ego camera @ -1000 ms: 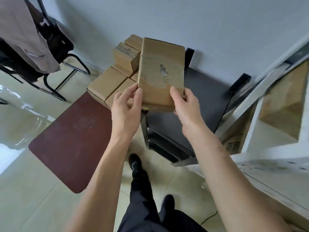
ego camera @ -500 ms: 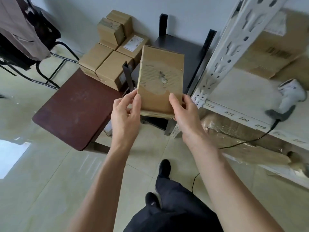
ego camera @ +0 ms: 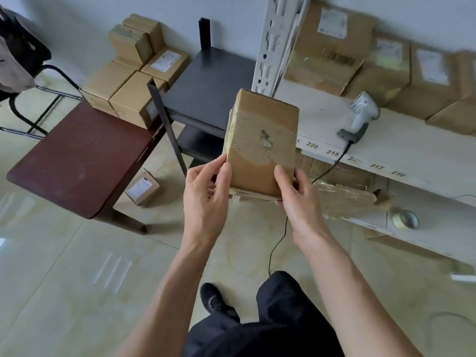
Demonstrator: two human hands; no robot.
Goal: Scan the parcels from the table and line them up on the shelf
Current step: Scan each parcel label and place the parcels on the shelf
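A taped brown cardboard parcel [ego camera: 260,143] is held upright in front of me, just left of the white shelf [ego camera: 412,150]. My left hand [ego camera: 206,194] pinches its lower left edge and my right hand [ego camera: 296,197] grips its lower right edge. A white handheld scanner [ego camera: 360,114] lies on the shelf board, its cable hanging down. Several parcels [ego camera: 334,47] stand along the back of the shelf. More parcels [ego camera: 128,83] are stacked at the far end of the dark red table [ego camera: 77,161].
A black metal rack [ego camera: 206,83] stands between table and shelf. One small box [ego camera: 144,188] lies on the floor under the table. A tape roll [ego camera: 404,219] sits on the lower shelf board beside a wrapped bundle [ego camera: 342,199]. A chair [ego camera: 23,73] stands at the left.
I have turned right from the table to the shelf with the parcel in both hands. The scanner and the shelf's parcels have come into view.
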